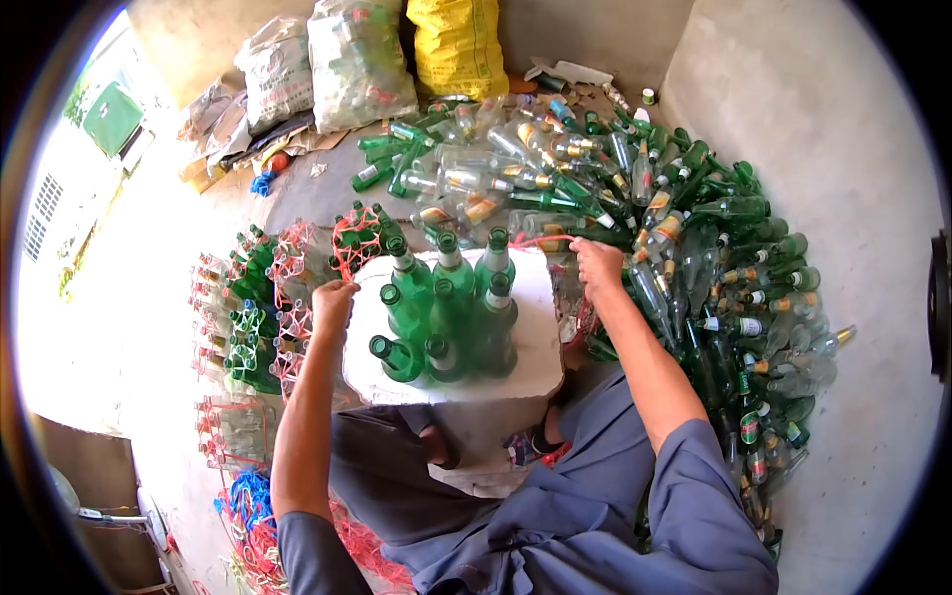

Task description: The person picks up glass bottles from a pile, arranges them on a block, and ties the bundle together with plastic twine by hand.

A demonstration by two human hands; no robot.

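Observation:
Several green glass bottles (pixel 446 312) stand upright in a tight cluster on a white board (pixel 540 288) in front of me. My left hand (pixel 335 300) is closed at the board's left edge, pinching red string (pixel 344 270). To the right of the bottles, my right hand (pixel 598 264) grips a length of red string (pixel 543 239). This length runs left toward the far side of the cluster. The bottles hide whether both lengths are one piece.
Loose bottles (pixel 694 268) pile up behind and to the right. Tied bottle bundles (pixel 253 317) stand at left. Red and blue string (pixel 253 516) lies at lower left. Two whitish sacks (pixel 362 69) and a yellow sack (pixel 456 45) stand by the back wall.

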